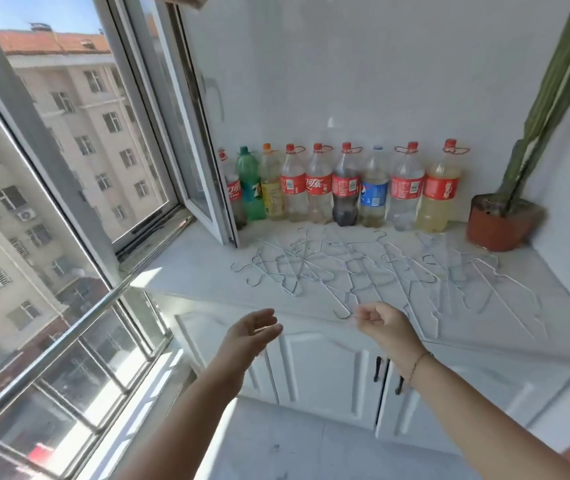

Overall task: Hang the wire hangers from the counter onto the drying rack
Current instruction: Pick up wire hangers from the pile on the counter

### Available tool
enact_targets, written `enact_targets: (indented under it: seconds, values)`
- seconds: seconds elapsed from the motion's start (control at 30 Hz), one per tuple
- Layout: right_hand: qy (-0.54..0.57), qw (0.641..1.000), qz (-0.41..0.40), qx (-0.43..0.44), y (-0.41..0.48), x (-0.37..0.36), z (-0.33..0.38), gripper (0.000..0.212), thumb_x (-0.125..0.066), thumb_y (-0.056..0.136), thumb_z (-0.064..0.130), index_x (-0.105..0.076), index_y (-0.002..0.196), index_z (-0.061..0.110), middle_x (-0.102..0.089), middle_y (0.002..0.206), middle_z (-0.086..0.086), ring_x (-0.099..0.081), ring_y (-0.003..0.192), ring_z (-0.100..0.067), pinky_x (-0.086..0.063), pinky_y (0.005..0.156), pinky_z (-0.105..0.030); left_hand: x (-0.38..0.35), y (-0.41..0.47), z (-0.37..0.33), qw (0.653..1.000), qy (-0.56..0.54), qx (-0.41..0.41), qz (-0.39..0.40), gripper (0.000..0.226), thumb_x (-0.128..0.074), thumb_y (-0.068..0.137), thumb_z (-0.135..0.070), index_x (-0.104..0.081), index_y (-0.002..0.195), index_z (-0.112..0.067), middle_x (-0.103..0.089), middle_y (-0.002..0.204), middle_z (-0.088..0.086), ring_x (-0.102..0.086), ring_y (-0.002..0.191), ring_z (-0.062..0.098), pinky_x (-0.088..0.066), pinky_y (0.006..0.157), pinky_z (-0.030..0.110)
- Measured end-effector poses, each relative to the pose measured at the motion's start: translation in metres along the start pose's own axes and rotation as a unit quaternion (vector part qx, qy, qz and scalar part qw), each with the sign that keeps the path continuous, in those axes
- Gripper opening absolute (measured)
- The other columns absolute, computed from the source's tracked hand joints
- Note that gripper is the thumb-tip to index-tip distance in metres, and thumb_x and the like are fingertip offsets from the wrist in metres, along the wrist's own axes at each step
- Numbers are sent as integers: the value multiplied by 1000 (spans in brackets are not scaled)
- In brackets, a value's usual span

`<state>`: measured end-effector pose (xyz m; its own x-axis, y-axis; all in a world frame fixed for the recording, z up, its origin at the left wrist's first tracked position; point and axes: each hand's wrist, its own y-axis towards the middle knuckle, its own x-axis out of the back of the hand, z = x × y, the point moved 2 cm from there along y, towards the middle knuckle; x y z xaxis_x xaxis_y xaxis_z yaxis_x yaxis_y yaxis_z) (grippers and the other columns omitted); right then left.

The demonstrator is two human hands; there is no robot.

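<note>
On the white counter [190,268], seen from the head: wire hangers [363,268] flat in a heap, below the bottles [318,185]. At the near edge, nearest hanger [348,301], hook toward the right hand [380,323], long way running back to the bottles. Curled fingers [363,311] right beside that hook; cannot tell if pinching. Left hand [252,330] farther off, loose, holding nothing.

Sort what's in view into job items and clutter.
Job: thin silver wire hangers on the white marble counter; left hand; right hand, pinching one hook.
Clutter: row of plastic soda bottles; green cactus in a terracotta pot.
</note>
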<state>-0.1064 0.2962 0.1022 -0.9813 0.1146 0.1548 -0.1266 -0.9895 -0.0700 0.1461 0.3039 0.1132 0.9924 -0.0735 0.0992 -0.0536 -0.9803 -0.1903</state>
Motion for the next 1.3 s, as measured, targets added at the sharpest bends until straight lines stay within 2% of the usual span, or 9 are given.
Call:
enact_targets:
  seconds: [0.13, 0.23, 0.3, 0.5, 0.63, 0.93, 1.07, 1.13, 1.3]
  values:
    - [5, 999, -28, -23, 52, 10, -10, 15, -68, 78, 7, -65, 92, 13, -65, 91, -3, -60, 89, -18, -45, 80, -22, -7, 60, -1, 999, 16, 25, 14, 57, -75, 62, -47, -62, 115, -31, -68, 112, -12, -60, 109, 16, -42, 97, 41]
    - [-3, 999, -30, -27, 96, 15, -15, 14, -66, 81, 6, -64, 94, 11, -64, 88, -1, -58, 85, -14, -44, 73, -17, -16, 103, 1, 999, -8, 40, 10, 49, -74, 74, -30, -60, 120, -22, -65, 117, -3, -58, 110, 13, -43, 92, 31]
    - [-1, 999, -26, -31, 130, 16, -18, 16, -64, 82, 6, -64, 97, 10, -64, 91, -3, -58, 85, -14, -43, 71, -16, -18, 132, 6, 998, -16, 58, -4, 54, -75, 65, -37, -61, 116, -25, -65, 117, -4, -58, 111, 15, -41, 97, 36]
    - [-20, 998, 34, -39, 239, -2, -31, 14, -61, 82, 4, -66, 81, 17, -61, 73, 2, -54, 69, -11, -43, 66, -21, -20, 214, 24, 990, -66, 88, -86, 36, -66, 84, -13, -59, 120, -12, -65, 107, 1, -57, 110, 21, -40, 98, 36]
    - [-54, 993, 100, -37, 300, -30, -39, 10, -62, 81, 1, -66, 84, 10, -57, 66, 6, -48, 59, -3, -37, 55, -8, -20, 252, 39, 979, -89, 123, -133, 35, -63, 87, -14, -58, 121, -10, -64, 106, 3, -57, 105, 21, -40, 98, 37]
    - [-83, 974, 188, -93, 374, -109, -74, 20, -62, 78, 4, -64, 70, 22, -63, 74, -6, -52, 62, -12, -41, 62, -23, 1, 318, 73, 935, -201, 183, -226, 29, -61, 88, -12, -58, 116, -4, -63, 95, 6, -60, 91, 20, -47, 82, 29]
    - [-75, 970, 203, -112, 392, -133, -85, 15, -62, 79, 7, -64, 77, 22, -64, 76, 2, -58, 73, -12, -48, 77, -29, 20, 360, 74, 916, -247, 209, -237, 6, -55, 91, -10, -60, 93, -7, -58, 87, 5, -57, 84, 19, -44, 82, 28]
    - [-77, 970, 196, -124, 399, -138, -90, 12, -62, 79, 8, -66, 81, 19, -65, 79, 1, -59, 76, -13, -48, 78, -28, 30, 381, 78, 907, -259, 226, -243, 5, -55, 92, -11, -59, 91, -9, -56, 87, 5, -55, 87, 21, -43, 86, 31]
    - [-132, 981, 80, -119, 429, -113, -102, 18, -63, 79, 8, -66, 97, 8, -64, 89, -5, -59, 83, -15, -43, 79, -23, 48, 415, 87, 898, -254, 267, -242, 8, -56, 91, -14, -57, 83, -13, -55, 79, 3, -54, 72, 18, -42, 68, 26]
